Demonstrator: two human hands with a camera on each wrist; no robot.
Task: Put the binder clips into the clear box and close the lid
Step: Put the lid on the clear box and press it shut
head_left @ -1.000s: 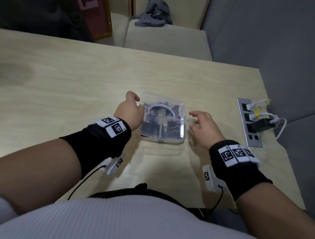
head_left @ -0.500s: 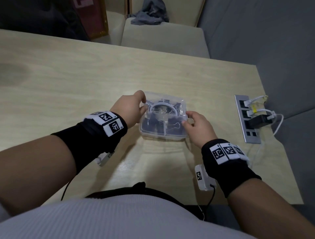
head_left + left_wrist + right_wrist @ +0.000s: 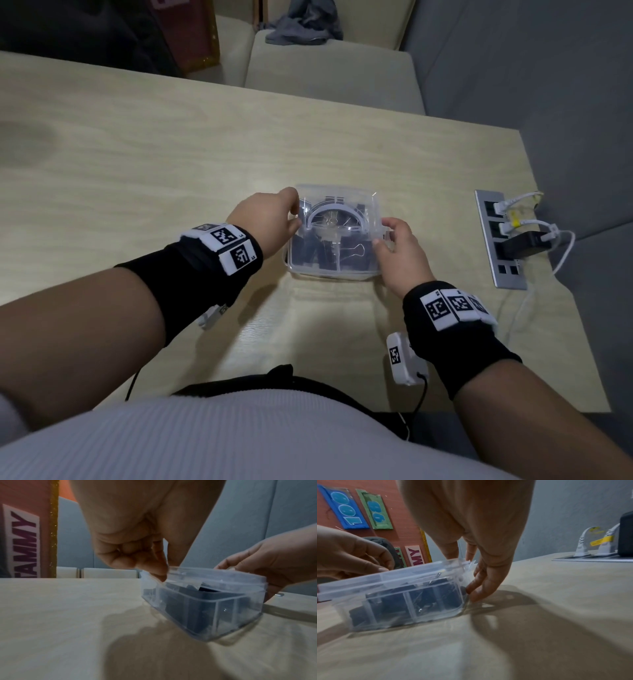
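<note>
Transparent rectangular plastic box (image 3: 334, 255) of black binder clips (image 3: 447, 595) on the pale wooden surface (image 3: 137, 164), its clear lid (image 3: 217, 577) lowered but not visibly latched, flanked by left hand (image 3: 265, 222) and right hand (image 3: 400, 253), each grip pinching a lid edge.

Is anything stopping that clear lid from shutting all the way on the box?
Nothing visible outside blocks it. The clear plastic lid sits slightly raised over the clear box; black binder clips reach near the rim, though contact is unclear.
</note>
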